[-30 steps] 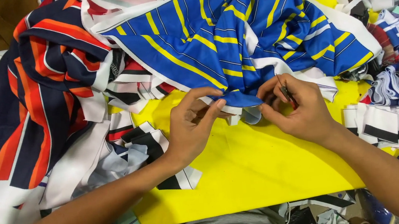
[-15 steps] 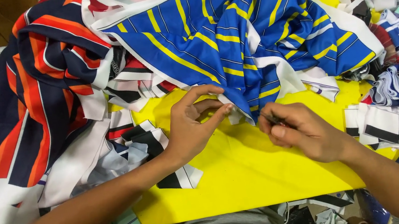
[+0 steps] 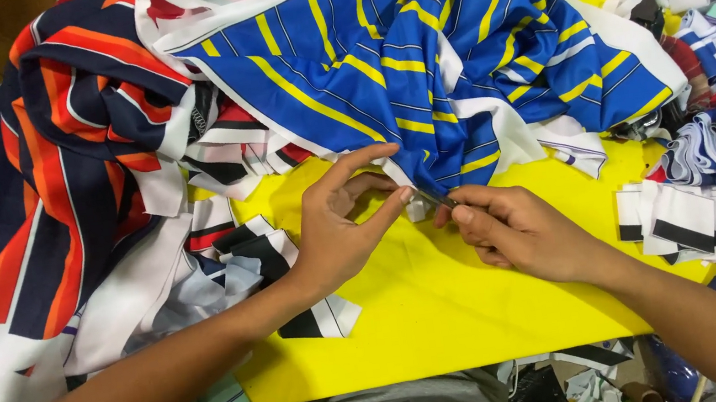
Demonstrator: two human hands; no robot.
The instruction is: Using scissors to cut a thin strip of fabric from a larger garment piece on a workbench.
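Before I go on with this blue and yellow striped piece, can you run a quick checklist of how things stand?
1. Left hand pinching the blue striped fabric edge: ok.
2. Right hand at the same edge, fingertips meeting it: ok.
3. Small tool in the right hand: cannot tell, mostly hidden.
4. Yellow sheet bare under the hands: ok.
5. Orange and navy fabric off to the left, apart from the hands: ok.

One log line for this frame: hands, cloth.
left hand: pinches blue cloth edge | right hand: small tool at same edge | yellow sheet beneath
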